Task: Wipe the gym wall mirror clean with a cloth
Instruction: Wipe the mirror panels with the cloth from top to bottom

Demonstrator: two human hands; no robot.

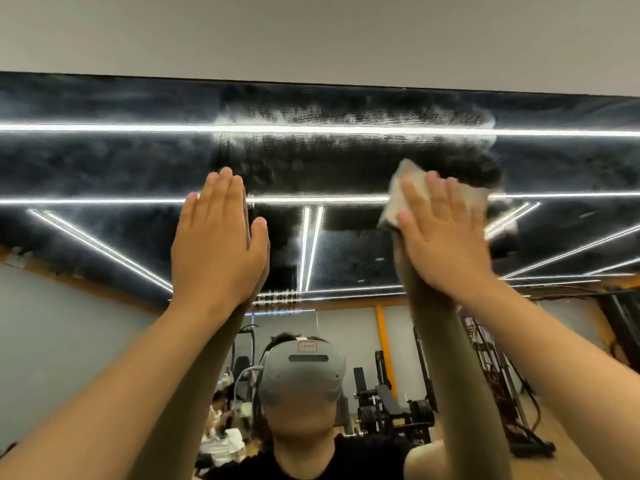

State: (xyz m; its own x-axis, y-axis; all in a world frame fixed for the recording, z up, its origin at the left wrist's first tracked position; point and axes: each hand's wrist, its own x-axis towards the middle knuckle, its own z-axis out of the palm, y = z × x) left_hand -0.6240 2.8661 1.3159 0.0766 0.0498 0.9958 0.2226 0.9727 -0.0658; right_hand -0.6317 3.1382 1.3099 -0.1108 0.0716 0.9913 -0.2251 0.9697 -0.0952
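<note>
The mirror [104,161] fills the wall, its top edge just under a pale strip of wall. The right hand [445,237] lies flat on the glass near that top edge, right of the middle, its grip wide, straight fingers pressing a folded grey cloth [393,202] against the surface. The left hand [218,237] rests flat on the glass left of it, grip wide and holding nothing. Wet smears [346,121] streak the glass above both hands. A grey headset [304,372] is reflected below.
</note>
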